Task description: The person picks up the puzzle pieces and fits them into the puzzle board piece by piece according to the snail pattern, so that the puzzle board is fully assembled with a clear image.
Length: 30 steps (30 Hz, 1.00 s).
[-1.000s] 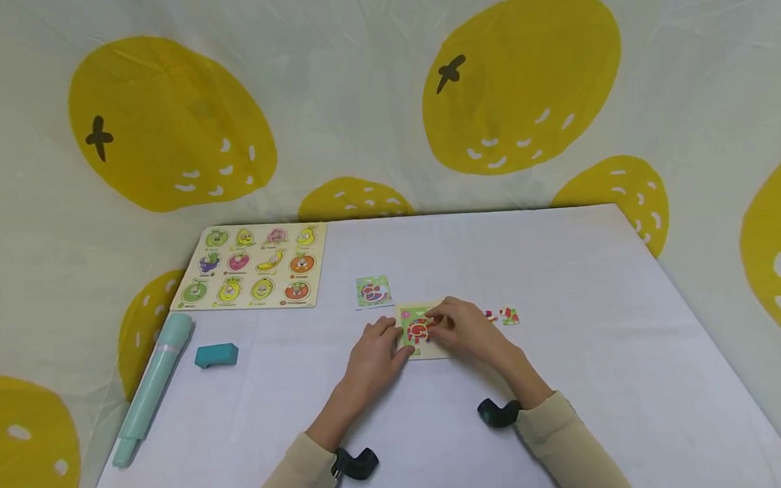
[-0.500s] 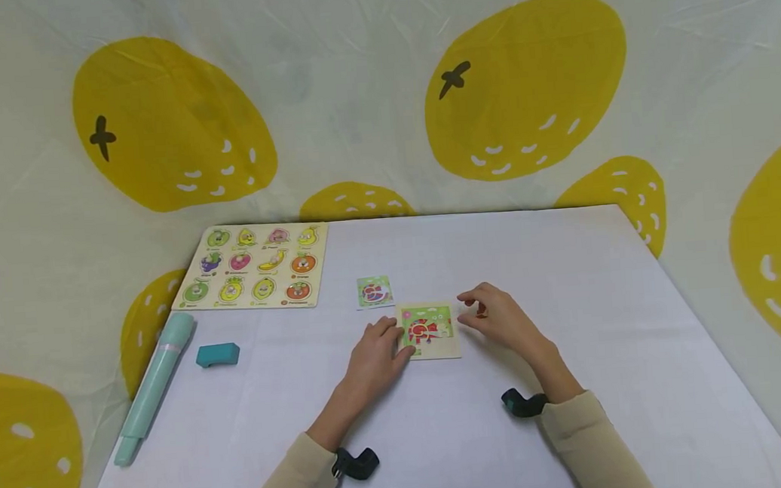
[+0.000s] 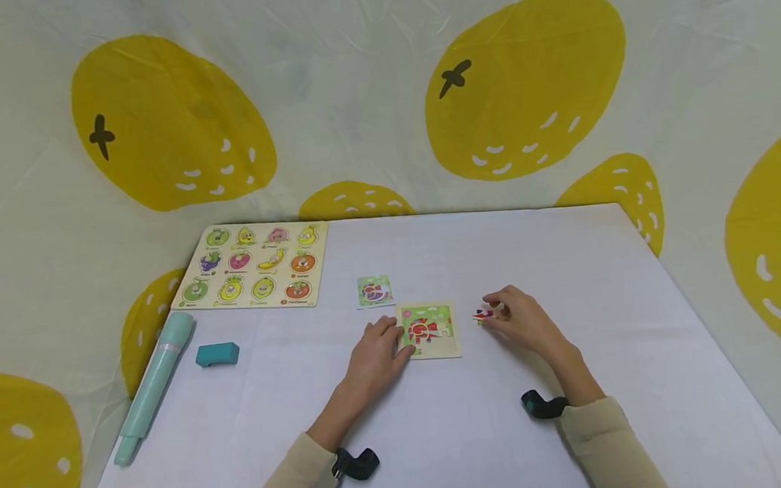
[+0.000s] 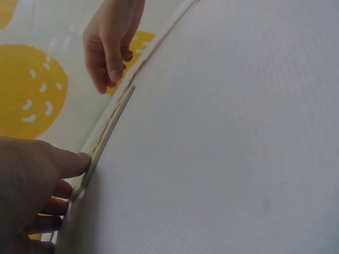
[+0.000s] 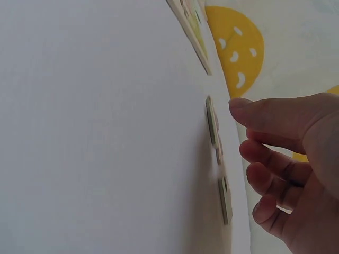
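A small square puzzle board (image 3: 447, 350) lies in the middle of the table, partly filled with green and red picture pieces. My left hand (image 3: 371, 355) rests at its left edge; the thumb lies over the near left corner and the other fingers are at the side. To the right of the board, my right hand (image 3: 528, 325) is over loose puzzle pieces (image 3: 480, 315); its fingers partly hide them in the head view. The right wrist view shows two flat puzzle pieces (image 5: 225, 201) on the cloth, with the right thumb and fingers apart and no piece between them.
Behind the board lies a small picture card (image 3: 374, 291) with the same green pattern. A larger wooden fruit puzzle (image 3: 249, 267) sits at the far left. Nearer on that side are a long mint-green tube (image 3: 152, 393) and a teal block (image 3: 218, 354).
My right hand has left the board and moved right to the loose pieces. More of the board's picture shows where that hand was. The left hand stays in place.
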Available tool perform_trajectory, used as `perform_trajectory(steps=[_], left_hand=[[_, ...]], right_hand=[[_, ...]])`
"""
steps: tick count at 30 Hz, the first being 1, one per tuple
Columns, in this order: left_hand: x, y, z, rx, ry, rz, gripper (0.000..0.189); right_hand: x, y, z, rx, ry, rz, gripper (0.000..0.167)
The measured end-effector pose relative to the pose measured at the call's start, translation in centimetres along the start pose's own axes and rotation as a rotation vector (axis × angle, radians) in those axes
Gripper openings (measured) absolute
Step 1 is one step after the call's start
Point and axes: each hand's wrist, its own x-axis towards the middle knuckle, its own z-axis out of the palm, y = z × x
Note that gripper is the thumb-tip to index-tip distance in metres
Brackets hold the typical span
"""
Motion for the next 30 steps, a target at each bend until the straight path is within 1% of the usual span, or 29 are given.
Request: perform_trajectory(steps=[3, 7, 10, 16, 22, 30], left_hand=[[-0.02, -0.07, 0.04, -0.016, 0.025, 0.015, 0.039], [-0.08, -0.22, 0.21, -0.021, 0.070, 0.051, 0.037], [-0.12, -0.29, 0.32, -0.018, 0.086, 0.060, 0.037], [-0.14, -0.23, 0.27, -0.034, 0.061, 0.040, 0.039], [-0.12, -0.22, 0.22, -0.030, 0.046, 0.032, 0.039], [-0.05, -0.20, -0.01, -0.026, 0.024, 0.028, 0.039]], right_hand=[[-0.25, 0.59, -0.07, -0.010, 0.000, 0.015, 0.041], [-0.49, 0.99, -0.16, -0.028, -0.005, 0.021, 0.041], [-0.49, 1.04, -0.10, -0.029, -0.017, 0.023, 0.038], [-0.29, 1.10, 0.11, -0.020, -0.027, 0.033, 0.030], [0.02, 1.01, 0.12, -0.011, -0.043, 0.032, 0.028], [0.38, 0.86, 0.08, 0.026, -0.073, 0.095, 0.027]])
